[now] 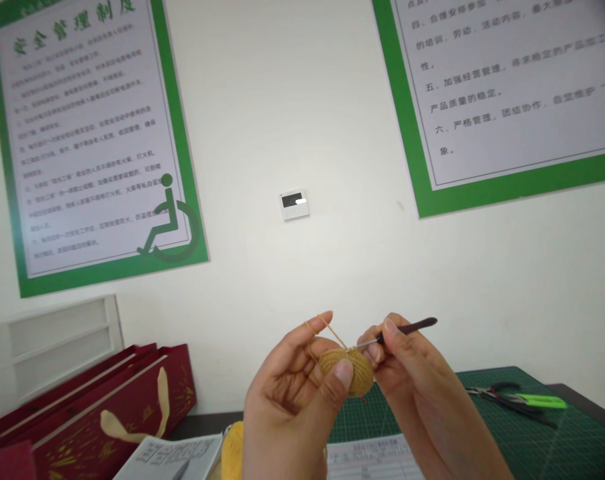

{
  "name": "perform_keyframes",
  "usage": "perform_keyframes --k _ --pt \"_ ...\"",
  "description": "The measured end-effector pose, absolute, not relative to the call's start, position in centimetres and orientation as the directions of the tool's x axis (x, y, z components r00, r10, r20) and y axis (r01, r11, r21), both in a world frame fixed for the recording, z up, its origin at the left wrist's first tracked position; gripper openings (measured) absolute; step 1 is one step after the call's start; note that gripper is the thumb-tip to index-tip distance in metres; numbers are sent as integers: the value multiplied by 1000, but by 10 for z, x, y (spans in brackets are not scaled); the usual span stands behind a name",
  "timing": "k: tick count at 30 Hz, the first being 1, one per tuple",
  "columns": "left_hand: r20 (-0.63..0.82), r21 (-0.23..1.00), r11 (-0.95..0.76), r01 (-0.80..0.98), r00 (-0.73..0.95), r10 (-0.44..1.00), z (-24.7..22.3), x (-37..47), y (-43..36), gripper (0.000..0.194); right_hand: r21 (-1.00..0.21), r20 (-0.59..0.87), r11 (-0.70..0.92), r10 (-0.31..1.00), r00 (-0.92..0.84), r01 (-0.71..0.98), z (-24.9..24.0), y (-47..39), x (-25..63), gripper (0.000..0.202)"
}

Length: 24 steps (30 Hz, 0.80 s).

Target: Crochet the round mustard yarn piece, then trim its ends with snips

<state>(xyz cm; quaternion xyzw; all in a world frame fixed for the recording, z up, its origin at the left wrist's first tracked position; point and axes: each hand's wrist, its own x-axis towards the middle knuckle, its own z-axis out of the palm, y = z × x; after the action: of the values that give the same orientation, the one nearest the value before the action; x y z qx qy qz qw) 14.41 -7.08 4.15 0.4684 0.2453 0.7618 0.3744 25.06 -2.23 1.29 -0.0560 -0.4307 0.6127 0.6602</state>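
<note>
My left hand (297,393) pinches a small, rounded piece of tan crochet work (360,373) between thumb and fingers. A strand of tan yarn (335,331) runs from the work's top edge up over the raised left index finger. In my right hand (407,367) is a crochet hook (416,327) with a dark handle, held between thumb and fingers. Its metal shaft meets the upper edge of the crochet piece. The very tip of the hook is too small to make out. A bit of red shows at the bottom of the piece.
On the green cutting mat (572,433) lie dark-handled pliers (512,400) and a bright green tool (540,401). A printed sheet (372,460), yellow yarn (232,450), a notebook (170,457) with a pen and red gift bags (117,420) surround my hands. Posters hang on the wall behind.
</note>
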Motion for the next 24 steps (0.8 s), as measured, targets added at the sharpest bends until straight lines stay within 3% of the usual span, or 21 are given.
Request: perform_keyframes --k 4,7,9,10,11,13,15,18,20,22,24 --pt "531 717 -604 -347 -290 796 42 146 -71 40 -606 546 321 833 -88 -728 10 -21 250 34" --pt "541 707 -625 -331 -316 779 41 149 -72 40 -513 715 615 692 98 -599 8 -20 251 17" --pt "555 701 -646 -302 -337 760 42 151 -74 40 -291 894 921 359 270 -261 8 -20 255 12" --pt "558 701 -648 -298 -336 759 42 152 -75 41 -108 960 994 102 262 6 9 -20 257 21" --pt "555 706 -638 -309 -318 768 42 152 -76 42 61 962 968 -121 243 243 9 -20 259 27" --pt "516 731 -563 -385 -228 826 43 150 -77 45 230 913 854 -356 200 467 9 -20 261 31" --pt "438 766 -428 -480 -99 894 45 145 -78 49 206 902 905 -323 286 373 10 -22 259 26" --pt "350 795 -289 -534 15 937 45 138 -77 55 23 924 997 5 383 -68 10 -24 250 19" --pt "369 792 -316 -522 -2 929 44 136 -75 57 -73 913 968 162 375 -242 11 -25 246 16" --pt "436 773 -413 -481 -69 897 42 138 -74 54 -54 927 984 112 358 -167 11 -24 246 20" --pt "514 739 -523 -424 -146 845 41 143 -75 50 71 945 990 -107 308 125 10 -22 249 26"
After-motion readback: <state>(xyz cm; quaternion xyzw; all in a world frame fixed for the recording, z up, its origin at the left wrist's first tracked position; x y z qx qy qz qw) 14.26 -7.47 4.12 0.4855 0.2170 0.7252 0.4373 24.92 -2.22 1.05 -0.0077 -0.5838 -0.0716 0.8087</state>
